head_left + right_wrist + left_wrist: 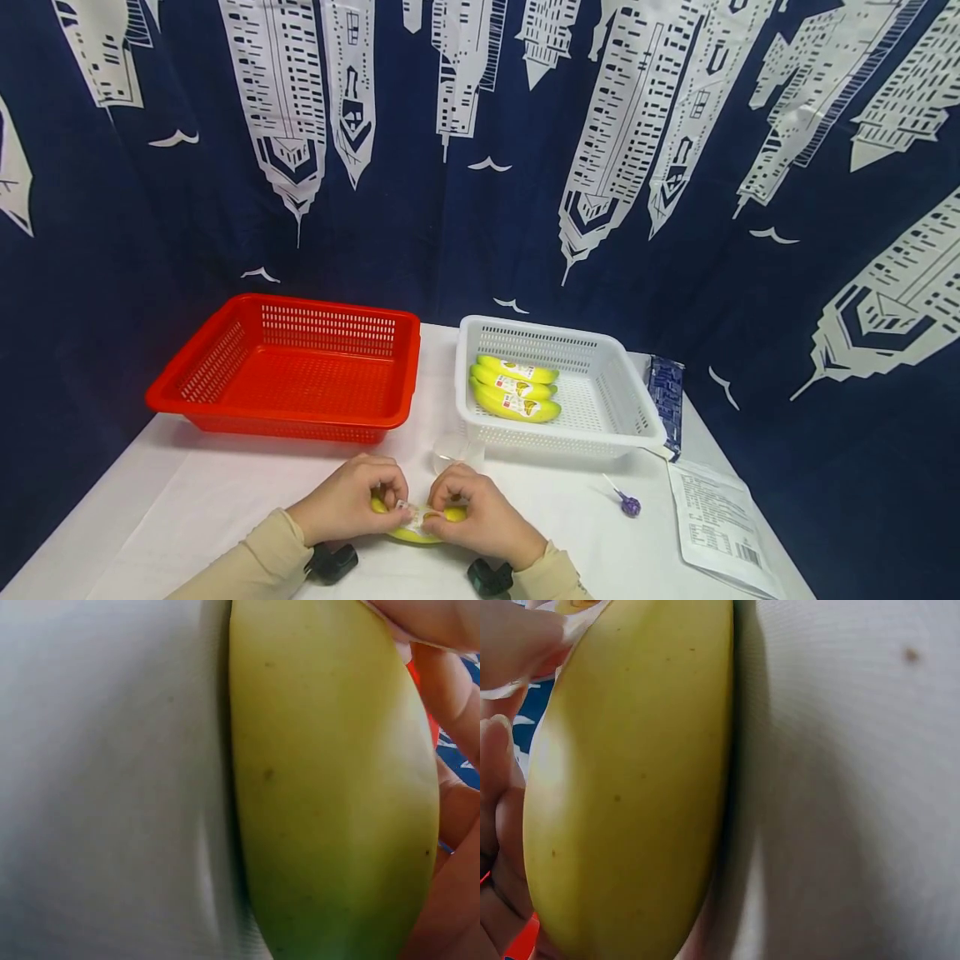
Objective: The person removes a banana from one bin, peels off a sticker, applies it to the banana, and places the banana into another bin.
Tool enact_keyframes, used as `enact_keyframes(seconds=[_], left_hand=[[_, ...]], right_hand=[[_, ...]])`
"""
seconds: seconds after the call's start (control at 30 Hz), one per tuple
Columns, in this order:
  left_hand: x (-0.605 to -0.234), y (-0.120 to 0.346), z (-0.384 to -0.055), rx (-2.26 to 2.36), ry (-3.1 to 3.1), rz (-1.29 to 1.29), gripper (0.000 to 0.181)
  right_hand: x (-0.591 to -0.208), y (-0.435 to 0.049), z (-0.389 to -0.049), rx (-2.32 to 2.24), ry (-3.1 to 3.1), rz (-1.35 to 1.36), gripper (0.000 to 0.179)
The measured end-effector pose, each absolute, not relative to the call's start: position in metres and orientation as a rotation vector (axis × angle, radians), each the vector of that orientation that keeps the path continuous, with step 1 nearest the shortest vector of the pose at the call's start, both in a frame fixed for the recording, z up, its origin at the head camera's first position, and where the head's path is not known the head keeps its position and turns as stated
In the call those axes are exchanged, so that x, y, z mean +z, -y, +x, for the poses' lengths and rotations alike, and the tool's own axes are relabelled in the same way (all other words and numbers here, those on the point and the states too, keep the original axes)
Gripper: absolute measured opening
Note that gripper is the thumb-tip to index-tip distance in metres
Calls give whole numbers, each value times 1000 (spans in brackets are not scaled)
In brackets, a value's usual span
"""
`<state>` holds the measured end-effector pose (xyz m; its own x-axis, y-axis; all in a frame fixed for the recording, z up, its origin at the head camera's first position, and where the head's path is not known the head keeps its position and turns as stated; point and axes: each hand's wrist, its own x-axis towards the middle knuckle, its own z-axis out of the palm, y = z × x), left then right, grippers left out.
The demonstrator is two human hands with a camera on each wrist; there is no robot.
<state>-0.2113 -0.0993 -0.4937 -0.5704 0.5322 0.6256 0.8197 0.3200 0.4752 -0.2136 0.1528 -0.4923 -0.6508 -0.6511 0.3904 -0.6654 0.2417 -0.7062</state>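
A yellow banana [415,534] lies on the white table between both hands, its ends partly hidden by the fingers. Over its upper side stretches a clear printed sticker [417,520]. My left hand [358,498] pinches the sticker's left end between thumb and fingers. At the other end, my right hand [480,510] pinches the sticker with thumb and curled fingers. The left wrist view shows the banana [630,787] close up, with translucent film at the thumb [517,645]. Greenish skin shows low on the banana [337,787] in the right wrist view.
A red basket [300,421] stands back left. The white basket [555,435] holds three stickered bananas [517,387]. Beyond the hands is a clear round container [450,450]. A purple lollipop [628,504], a white pouch [720,521] and a blue packet [666,400] lie right.
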Motion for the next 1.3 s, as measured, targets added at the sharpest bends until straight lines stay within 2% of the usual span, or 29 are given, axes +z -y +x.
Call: enact_keyframes(seconds=[0.37,0.63,0.9,1.3], left_hand=[[-497,103,-210,-1002,2498,-1043,30],[-495,102,-209,-935,2561,-1034,27],[-499,102,-210,-977,2375,-1184,40],[-498,102,-211,-827,2200,-1347,39]], right_hand=[[-491,-153,-212,1458,2668,1166,20],[-489,-152,-212,1486,2673,1136,15],[-487,-153,-210,1427,2687,1126,19],[-488,-152,-211,1435,2676,1122,20]])
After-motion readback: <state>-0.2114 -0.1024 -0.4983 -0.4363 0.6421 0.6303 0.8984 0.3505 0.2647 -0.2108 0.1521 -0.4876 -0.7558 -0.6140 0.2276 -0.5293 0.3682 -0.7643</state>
